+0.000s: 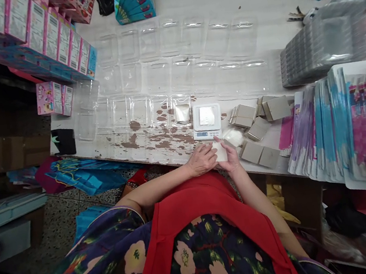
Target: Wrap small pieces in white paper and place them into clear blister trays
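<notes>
Both hands meet at the table's front edge, just below a small white scale [207,122] with a lit display. My left hand [202,159] presses its fingers on the left side of a small white card or packet [219,152]. Fingers of my right hand [229,155] wrap the packet's right side. On the scale's plate lies a silvery-white square [206,116]. Left of it, a clear tray holds a whitish square [182,112]. A clear bag of white material [233,136] touches the area right of the scale.
Rows of clear plastic trays [156,78] cover the table's middle. Bundled grey cards [244,115] lie at the right, beside upright blue and pink cards [333,120] and stacked clear trays [326,40]. Pink boxes [42,32] line the left.
</notes>
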Tool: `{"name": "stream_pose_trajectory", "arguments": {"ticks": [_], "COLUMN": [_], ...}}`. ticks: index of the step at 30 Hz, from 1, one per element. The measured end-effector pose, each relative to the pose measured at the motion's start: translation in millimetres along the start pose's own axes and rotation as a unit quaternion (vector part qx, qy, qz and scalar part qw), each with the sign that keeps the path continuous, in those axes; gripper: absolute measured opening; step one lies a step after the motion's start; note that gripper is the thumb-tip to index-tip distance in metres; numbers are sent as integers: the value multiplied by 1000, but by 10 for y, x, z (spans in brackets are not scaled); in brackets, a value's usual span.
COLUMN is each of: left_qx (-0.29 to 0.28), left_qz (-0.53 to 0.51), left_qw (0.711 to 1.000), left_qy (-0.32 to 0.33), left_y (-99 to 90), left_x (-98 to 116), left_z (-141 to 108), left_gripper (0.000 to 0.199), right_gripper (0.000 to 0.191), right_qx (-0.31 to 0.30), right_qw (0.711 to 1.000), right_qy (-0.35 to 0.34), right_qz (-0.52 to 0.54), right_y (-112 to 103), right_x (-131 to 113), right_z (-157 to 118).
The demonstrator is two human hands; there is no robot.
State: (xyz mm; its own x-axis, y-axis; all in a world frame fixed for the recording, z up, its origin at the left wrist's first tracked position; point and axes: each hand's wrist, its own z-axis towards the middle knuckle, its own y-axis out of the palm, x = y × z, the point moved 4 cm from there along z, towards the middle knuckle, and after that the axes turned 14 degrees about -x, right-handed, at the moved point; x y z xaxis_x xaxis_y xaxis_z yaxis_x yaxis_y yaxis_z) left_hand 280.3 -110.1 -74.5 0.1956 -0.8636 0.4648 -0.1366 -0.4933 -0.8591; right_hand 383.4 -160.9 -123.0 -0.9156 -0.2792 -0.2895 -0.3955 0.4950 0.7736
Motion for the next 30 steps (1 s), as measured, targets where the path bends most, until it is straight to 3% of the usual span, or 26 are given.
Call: {"name": "stream_pose_trajectory", "arguments": {"ticks": [4, 7, 11, 13, 19, 23, 30], "left_qx": [7, -20, -56, -54, 19, 56, -65], "left_qz": [-38, -70, -87, -82, -66, -124, -346], "left_qw": [998, 995, 994, 994, 997, 986, 911], "left_qy": [-40, -65, -42, -37, -35, -95, -213], "left_y": [41, 93, 121, 76, -141, -197, -207], "left_x": [87, 80, 74, 77, 120, 66, -27], "left_z": [-24, 14, 54, 57, 52, 103, 344], "left_gripper": [55, 73, 67, 64, 52, 33, 19], "right_gripper": [31, 22, 34, 38, 39, 39, 29], "right_qx": [17, 12, -52, -56, -37, -18, 24], "right_qw": [1000, 1000, 998, 998, 999, 997, 989], "right_qy": [0, 0, 12, 17, -29, -71, -146], "right_qz": [-13, -17, -15, -14, -17, -7, 4], "right_y": [-160, -157, -43, -10, 32, 40, 123], "right_x": [179, 221, 154, 108, -1, -47, -71], "right_z": [-148, -189, -237, -260, -205, -139, -91]}}
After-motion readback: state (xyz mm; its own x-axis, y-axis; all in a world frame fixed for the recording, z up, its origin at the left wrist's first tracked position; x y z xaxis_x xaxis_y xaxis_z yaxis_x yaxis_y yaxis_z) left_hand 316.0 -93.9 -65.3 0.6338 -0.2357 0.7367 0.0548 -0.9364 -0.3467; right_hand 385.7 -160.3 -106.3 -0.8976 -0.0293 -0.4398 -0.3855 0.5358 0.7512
